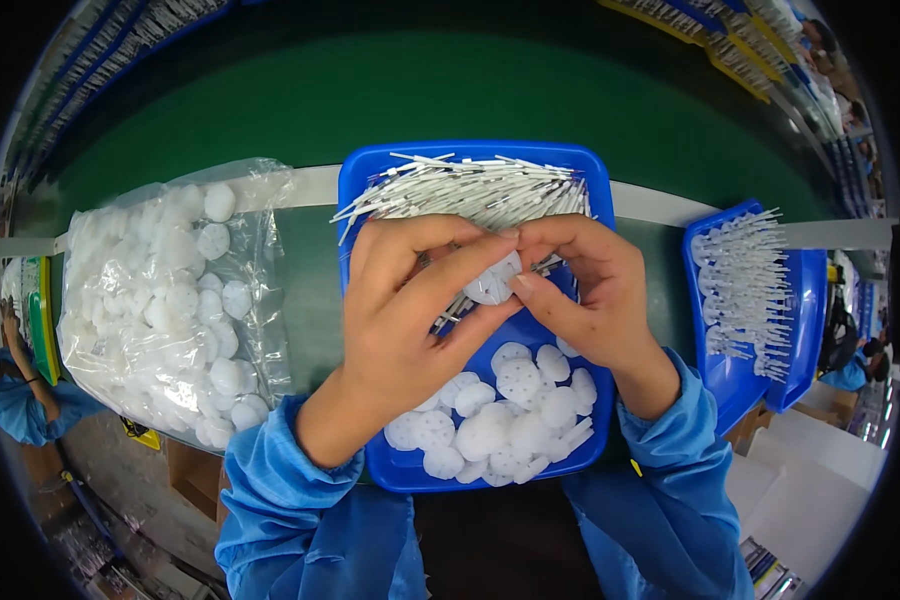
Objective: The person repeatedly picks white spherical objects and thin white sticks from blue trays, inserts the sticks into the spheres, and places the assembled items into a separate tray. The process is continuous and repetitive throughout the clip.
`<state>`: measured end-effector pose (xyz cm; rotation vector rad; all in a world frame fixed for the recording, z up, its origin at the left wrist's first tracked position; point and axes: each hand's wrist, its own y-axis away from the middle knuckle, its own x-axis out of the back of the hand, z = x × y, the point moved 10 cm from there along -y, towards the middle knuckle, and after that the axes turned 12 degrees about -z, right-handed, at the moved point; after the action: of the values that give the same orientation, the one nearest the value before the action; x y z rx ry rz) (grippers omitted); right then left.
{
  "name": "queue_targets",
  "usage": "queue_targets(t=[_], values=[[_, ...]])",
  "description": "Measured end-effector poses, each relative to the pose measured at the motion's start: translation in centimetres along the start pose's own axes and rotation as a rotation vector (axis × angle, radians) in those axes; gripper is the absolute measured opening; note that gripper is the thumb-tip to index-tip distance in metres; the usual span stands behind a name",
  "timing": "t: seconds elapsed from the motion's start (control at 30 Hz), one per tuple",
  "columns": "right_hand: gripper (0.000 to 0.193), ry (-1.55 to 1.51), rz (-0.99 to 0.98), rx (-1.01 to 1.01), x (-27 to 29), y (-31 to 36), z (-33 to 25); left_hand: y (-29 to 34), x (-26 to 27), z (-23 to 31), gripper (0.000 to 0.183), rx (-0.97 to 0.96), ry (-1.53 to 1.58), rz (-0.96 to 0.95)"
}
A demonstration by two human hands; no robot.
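Over the middle of a blue plastic tray [475, 152], my two hands meet around a small white domed plastic disc [492, 284] with tiny holes. My left hand [395, 300] pinches it from the left, fingers curled and closed. From the other side, the thumb and fingertips of my right hand [595, 290] press on the same disc. Whether a stick is also between the fingertips is hidden. Thin white sticks [480, 190] with some dark parts lie heaped at the tray's far end. Loose white domed discs [505, 425] are piled at its near end.
A clear plastic bag [160, 310] full of white discs lies on the left. At right, a blue tray [808, 300] holds a row of white sticks [745, 290]. A green surface [450, 95] stretches beyond. Another person's blue sleeve [30, 405] shows at far left.
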<state>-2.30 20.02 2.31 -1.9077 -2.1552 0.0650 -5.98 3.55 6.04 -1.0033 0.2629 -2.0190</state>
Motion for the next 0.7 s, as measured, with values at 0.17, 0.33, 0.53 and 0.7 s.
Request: queue_targets(t=[0.17,0.33,0.53,0.7], values=[[0.032,0.018,0.021,-0.002,-0.3,0.1,0.0,0.0,-0.1,0.8,0.060,-0.054,-0.050,0.010],[0.031,-0.058,-0.034,0.006,-0.5,0.3,0.0,0.0,-0.2,0.9,0.059,-0.074,-0.058,0.013],[0.033,-0.410,-0.118,-0.065,-1.4,0.6,1.3,0.0,-0.2,0.7,0.057,-0.034,0.020,-0.003],[0.033,-0.370,-0.123,-0.069,-1.0,0.6,1.3,-0.3,-0.4,0.8,0.056,-0.067,0.015,-0.007]])
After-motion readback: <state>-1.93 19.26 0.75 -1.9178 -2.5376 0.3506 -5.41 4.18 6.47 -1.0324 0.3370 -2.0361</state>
